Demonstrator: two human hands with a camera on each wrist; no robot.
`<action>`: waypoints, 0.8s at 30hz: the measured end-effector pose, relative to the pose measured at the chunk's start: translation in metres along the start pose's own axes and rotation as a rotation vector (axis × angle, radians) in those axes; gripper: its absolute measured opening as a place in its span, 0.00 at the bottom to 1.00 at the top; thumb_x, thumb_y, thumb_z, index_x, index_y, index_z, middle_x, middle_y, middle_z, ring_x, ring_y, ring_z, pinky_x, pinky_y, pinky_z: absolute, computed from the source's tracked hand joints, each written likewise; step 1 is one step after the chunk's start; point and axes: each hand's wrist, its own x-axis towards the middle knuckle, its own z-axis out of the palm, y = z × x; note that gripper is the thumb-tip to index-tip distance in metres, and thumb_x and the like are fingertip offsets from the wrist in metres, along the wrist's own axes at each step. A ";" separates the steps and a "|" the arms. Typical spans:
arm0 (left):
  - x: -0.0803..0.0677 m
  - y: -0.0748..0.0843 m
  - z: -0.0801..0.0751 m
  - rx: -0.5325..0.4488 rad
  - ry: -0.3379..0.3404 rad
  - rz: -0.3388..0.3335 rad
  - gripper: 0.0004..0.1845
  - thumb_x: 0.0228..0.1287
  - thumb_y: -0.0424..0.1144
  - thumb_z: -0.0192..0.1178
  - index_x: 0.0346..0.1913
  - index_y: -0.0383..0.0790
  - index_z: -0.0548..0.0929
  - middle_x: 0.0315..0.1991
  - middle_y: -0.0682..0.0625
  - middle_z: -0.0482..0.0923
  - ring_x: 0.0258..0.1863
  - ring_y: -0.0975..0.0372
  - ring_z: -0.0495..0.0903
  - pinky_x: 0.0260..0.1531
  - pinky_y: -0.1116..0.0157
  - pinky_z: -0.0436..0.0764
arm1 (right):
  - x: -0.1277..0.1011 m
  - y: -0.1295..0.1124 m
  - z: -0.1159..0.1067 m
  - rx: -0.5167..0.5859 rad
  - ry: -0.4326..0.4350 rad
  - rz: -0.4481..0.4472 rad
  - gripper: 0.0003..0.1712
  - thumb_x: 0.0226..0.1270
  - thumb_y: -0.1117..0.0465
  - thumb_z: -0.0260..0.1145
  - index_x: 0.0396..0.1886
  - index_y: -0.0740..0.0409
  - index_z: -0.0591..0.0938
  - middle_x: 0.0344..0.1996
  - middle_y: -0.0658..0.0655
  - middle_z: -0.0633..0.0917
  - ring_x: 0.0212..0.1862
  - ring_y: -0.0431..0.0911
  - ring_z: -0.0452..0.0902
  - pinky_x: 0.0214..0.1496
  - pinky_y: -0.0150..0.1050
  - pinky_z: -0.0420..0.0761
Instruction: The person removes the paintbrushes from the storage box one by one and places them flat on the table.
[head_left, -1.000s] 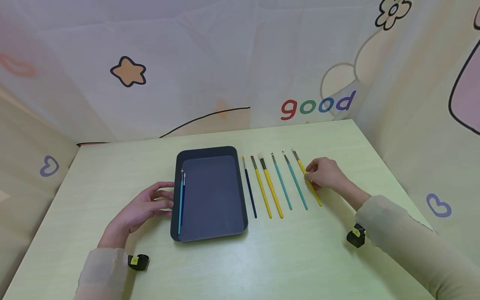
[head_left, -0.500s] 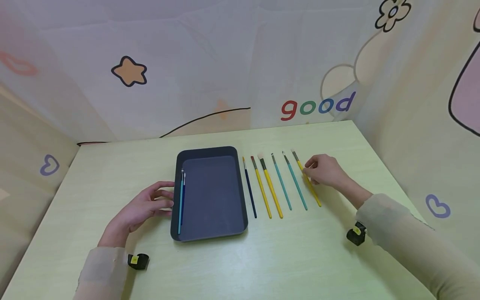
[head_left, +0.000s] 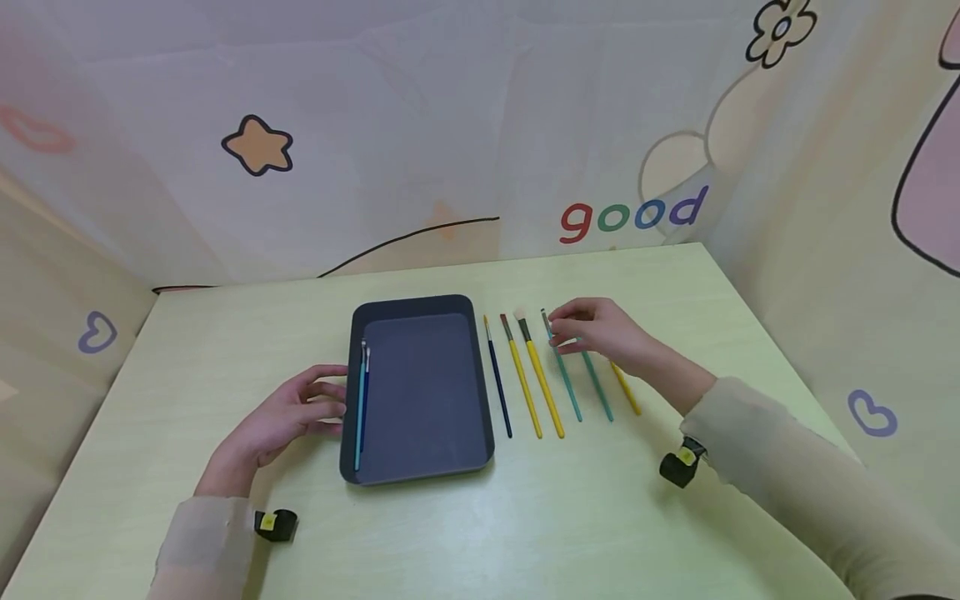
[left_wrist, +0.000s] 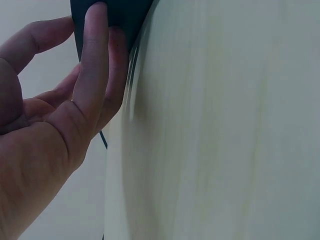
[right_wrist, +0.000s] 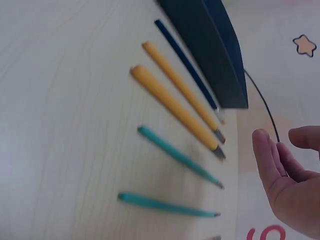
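A dark grey rectangular tray (head_left: 427, 400) lies on the table. Along its left inner side rest a teal paintbrush (head_left: 359, 425) and a dark blue paintbrush (head_left: 367, 383). My left hand (head_left: 288, 414) touches the tray's left outer wall with spread, relaxed fingers. Right of the tray, several paintbrushes lie in a row: a dark blue one (head_left: 500, 392), a thin yellow one (head_left: 526, 385), a thicker yellow one (head_left: 546, 387), two teal ones and a partly hidden yellow one (head_left: 625, 389). Over the teal paintbrush (head_left: 567, 387) hovers my right hand (head_left: 607, 333), holding nothing, thumb and fingers apart.
A printed curtain (head_left: 420, 125) rises behind the table's back edge (head_left: 435, 265) and along both sides. Small black wrist cameras sit at the left cuff (head_left: 277, 525) and the right cuff (head_left: 681, 464).
My right hand has left the rightmost yellow paintbrush and moved left above the teal ones. That yellow paintbrush stays on the table. The left hand and tray have not visibly moved.
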 end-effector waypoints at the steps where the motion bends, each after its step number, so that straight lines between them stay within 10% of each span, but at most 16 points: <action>1: 0.000 0.000 0.000 0.000 0.002 -0.004 0.33 0.73 0.30 0.58 0.77 0.33 0.60 0.57 0.31 0.70 0.47 0.53 0.82 0.50 0.56 0.86 | 0.001 -0.002 0.004 0.022 -0.021 -0.008 0.23 0.79 0.63 0.61 0.64 0.75 0.71 0.56 0.73 0.79 0.56 0.62 0.81 0.61 0.52 0.80; 24: -0.001 0.002 0.000 -0.005 -0.029 -0.024 0.38 0.70 0.30 0.63 0.78 0.35 0.57 0.60 0.31 0.66 0.47 0.52 0.81 0.50 0.53 0.86 | 0.016 -0.045 0.069 0.235 -0.277 -0.027 0.25 0.80 0.65 0.58 0.68 0.77 0.68 0.60 0.75 0.78 0.58 0.59 0.81 0.60 0.47 0.82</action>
